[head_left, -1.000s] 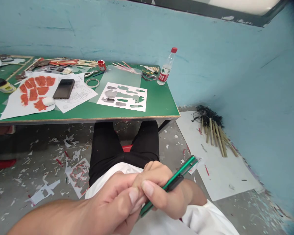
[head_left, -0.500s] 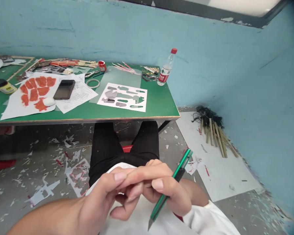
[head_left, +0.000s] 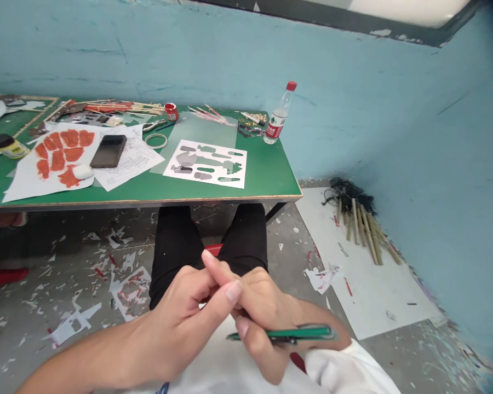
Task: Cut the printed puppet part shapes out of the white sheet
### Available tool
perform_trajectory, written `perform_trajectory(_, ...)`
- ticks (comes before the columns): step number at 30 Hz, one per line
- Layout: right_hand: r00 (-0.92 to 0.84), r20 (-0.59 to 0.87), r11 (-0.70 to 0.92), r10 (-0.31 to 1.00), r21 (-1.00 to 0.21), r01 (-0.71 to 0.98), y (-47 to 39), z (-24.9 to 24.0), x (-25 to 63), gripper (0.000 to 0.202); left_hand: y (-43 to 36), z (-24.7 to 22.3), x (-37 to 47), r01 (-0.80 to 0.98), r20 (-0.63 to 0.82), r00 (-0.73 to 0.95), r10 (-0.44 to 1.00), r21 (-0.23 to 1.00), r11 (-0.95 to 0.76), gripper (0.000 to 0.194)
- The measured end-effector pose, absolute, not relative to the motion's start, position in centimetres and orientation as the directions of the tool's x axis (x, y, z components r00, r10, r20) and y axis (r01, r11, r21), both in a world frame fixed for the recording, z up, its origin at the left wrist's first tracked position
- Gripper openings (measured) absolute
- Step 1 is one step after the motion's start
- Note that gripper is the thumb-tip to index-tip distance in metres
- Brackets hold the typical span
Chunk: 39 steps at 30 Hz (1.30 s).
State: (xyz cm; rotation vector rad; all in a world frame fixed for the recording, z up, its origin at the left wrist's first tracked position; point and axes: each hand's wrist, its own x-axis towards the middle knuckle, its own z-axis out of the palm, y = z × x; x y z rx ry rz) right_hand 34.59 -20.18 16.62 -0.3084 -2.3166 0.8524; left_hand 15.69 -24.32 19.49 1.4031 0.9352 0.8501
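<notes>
My right hand [head_left: 267, 298] holds a green craft knife [head_left: 299, 332] under its thumb. The knife lies almost level, its blade end pointing left and slightly blurred. My left hand [head_left: 189, 323] is closed over the fingers of my right hand, its thumb pressing on them. One fingertip sticks up above the clasp; the other fingers are largely hidden. Both hands are above my lap, near the table's front edge. On the green table [head_left: 267, 178] lies a cut-out paper sheet [head_left: 191, 174] with grey and green shapes.
A water bottle [head_left: 276, 117] stands at the table's right end. Further left are a tape roll [head_left: 156, 141], a phone [head_left: 108, 150], a red paint jar [head_left: 171, 112] and orange-painted paper [head_left: 28, 183]. Paper scraps litter the floor; bamboo handles [head_left: 367, 232] lie by the wall.
The craft knife has swung from steeply slanted to nearly level. My left hand has turned over, its thumb now over my right hand's fingers.
</notes>
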Motion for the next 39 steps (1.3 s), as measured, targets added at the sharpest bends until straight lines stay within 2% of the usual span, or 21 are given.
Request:
perform_trajectory(3, -0.665, 0.594, 0.79, 0.453, -0.613, -0.01, -20.3, 16.3, 33.7, 0.091, -24.2, 18.8, 15.8, 0.051, -0.035, 0.367, 0.93, 0.999, 0.018, 0.054)
perform_trajectory(10, -0.674, 0.579, 0.811, 0.459, -0.582, 0.052, -21.0, 15.8, 33.3, 0.103, -24.1, 17.8, 16.6, 0.018, -0.009, 0.295, 0.955, 1.0, 0.004, 0.061)
perform_trajectory(13, -0.67, 0.588, 0.807, 0.454, -0.59, 0.029, -21.1, 15.6, 33.1, 0.106, -24.1, 18.1, 16.6, 0.051, 0.074, 0.264, 0.962, 0.995, -0.09, 0.073)
perform_trajectory(15, -0.671, 0.586, 0.795, 0.454, -0.607, 0.008, -21.1, 15.5, 33.1, 0.106, -24.1, 18.2, 16.5, 0.109, 0.169, 0.264, 0.95, 0.973, -0.204, 0.074)
perform_trajectory(18, -0.633, 0.623, 0.813, 0.459, -0.582, 0.017, -21.0, 15.5, 33.1, 0.1, -24.2, 18.1, 16.2, 0.255, 0.384, 0.223, 0.896, 0.864, -0.433, 0.046)
perform_trajectory(20, -0.609, 0.636, 0.836, 0.474, -0.542, 0.085, -20.9, 15.5, 33.2, 0.1, -24.2, 17.6, 15.7, 0.391, 0.576, 0.159, 0.802, 0.709, -0.587, 0.014)
perform_trajectory(21, -0.6, 0.637, 0.844, 0.483, -0.521, 0.126, -20.8, 15.5, 33.3, 0.1, -24.2, 17.4, 15.5, 0.467, 0.663, 0.14, 0.735, 0.611, -0.639, 0.007)
perform_trajectory(24, -0.573, 0.663, 0.865, 0.481, -0.467, 0.185, -20.7, 15.4, 33.3, 0.103, -24.1, 16.5, 14.6, 0.646, 0.805, 0.207, 0.556, 0.314, -0.696, 0.035)
perform_trajectory(27, -0.568, 0.682, 0.877, 0.461, -0.447, 0.175, -20.5, 15.4, 33.3, 0.105, -24.0, 16.0, 14.0, 0.702, 0.821, 0.321, 0.473, 0.129, -0.7, 0.038)
perform_trajectory(29, -0.572, 0.682, 0.88, 0.456, -0.443, 0.172, -20.4, 15.4, 33.2, 0.106, -23.9, 15.9, 13.9, 0.708, 0.815, 0.354, 0.459, 0.087, -0.701, 0.038)
perform_trajectory(39, -0.614, 0.631, 0.87, 0.474, -0.442, 0.219, -20.2, 14.7, 33.4, 0.099, -24.1, 15.3, 13.9, 0.691, 0.801, 0.365, 0.474, 0.108, -0.715, 0.035)
